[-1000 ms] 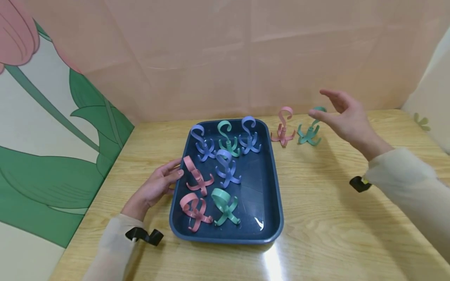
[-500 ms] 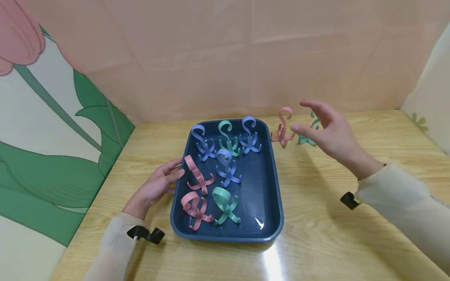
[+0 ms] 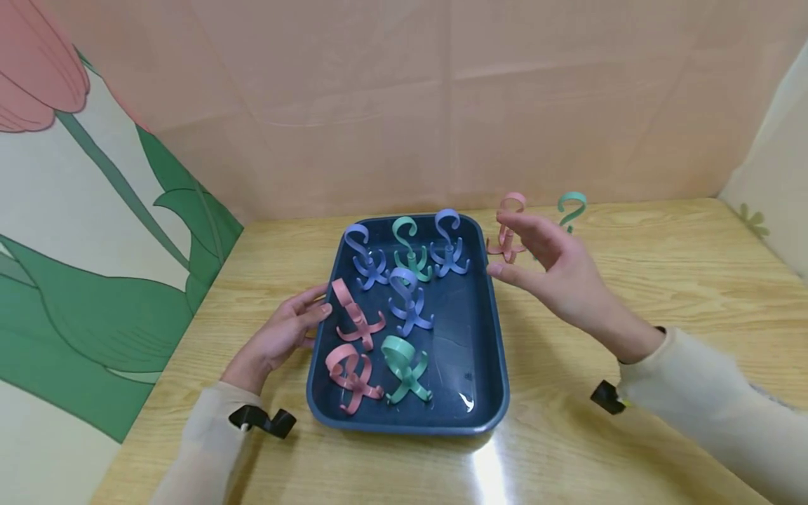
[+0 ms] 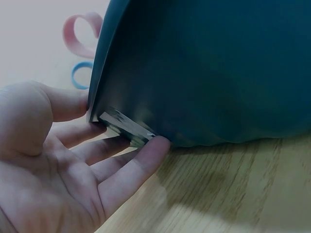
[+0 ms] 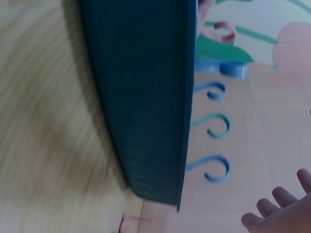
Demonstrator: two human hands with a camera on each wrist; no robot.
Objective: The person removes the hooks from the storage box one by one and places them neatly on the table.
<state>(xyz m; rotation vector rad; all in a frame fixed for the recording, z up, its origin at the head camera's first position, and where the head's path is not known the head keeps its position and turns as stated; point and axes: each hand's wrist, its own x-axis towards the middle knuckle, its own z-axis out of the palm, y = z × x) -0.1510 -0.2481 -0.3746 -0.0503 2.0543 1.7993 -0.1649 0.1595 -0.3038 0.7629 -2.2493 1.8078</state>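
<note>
My left hand [image 3: 284,337] holds the left side of a dark blue tray [image 3: 410,429]. In the left wrist view, its thumb is at the rim and its fingers lie against the tray's outer wall [image 4: 209,82]. Several octopus-shaped plastic hooks stand in the tray: blue hooks [image 3: 409,315], green hooks [image 3: 407,382] and pink hooks [image 3: 356,382]. My right hand [image 3: 562,273] hovers by the tray's right rim, thumb and fingers spread with nothing between them. Behind it stand a pink hook [image 3: 507,242] and a green hook [image 3: 571,203], both partly hidden.
The tray rests on a wooden table [image 3: 631,435]. A pinkish sheet [image 3: 404,105] hangs along the back edge, and a wall painted with tulips [image 3: 126,245] rises at the left. A pale wall [image 3: 773,154] borders the right.
My right hand has moved left and towards me, from near the green hook on the table to the tray's right rim. The left hand and the tray have hardly moved.
</note>
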